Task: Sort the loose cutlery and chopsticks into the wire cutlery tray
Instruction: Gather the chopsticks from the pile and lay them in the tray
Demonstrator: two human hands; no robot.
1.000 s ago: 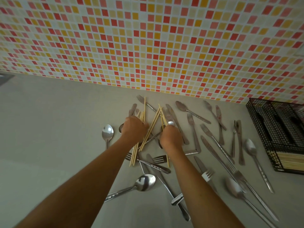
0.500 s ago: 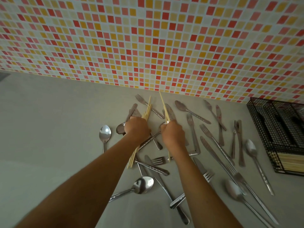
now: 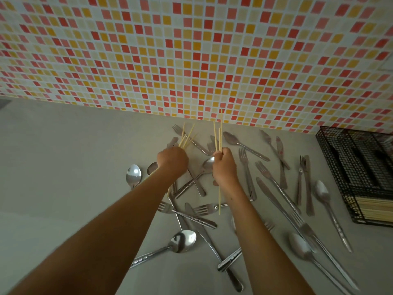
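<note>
My left hand (image 3: 172, 160) is closed around a bundle of pale wooden chopsticks (image 3: 187, 138) that fan out above the fist. My right hand (image 3: 225, 165) grips a few more chopsticks (image 3: 219, 133), held nearly upright, with one long end hanging below the wrist. Both fists are raised over a scattered heap of steel spoons, forks and knives (image 3: 274, 184) on the grey counter. The black wire cutlery tray (image 3: 331, 167) stands at the right edge; its near compartment holds a stack of chopsticks (image 3: 374, 210).
A tiled wall in red, orange and cream (image 3: 191, 56) rises right behind the cutlery. A lone spoon (image 3: 133, 174) lies left of the heap, and a large spoon (image 3: 180, 241) lies between my forearms. Bare grey counter (image 3: 63, 156) stretches to the left.
Both hands have closed on chopsticks and lifted them off the pile. The bundles swung from lying flat to pointing up towards the wall, leaving the metal cutlery behind.
</note>
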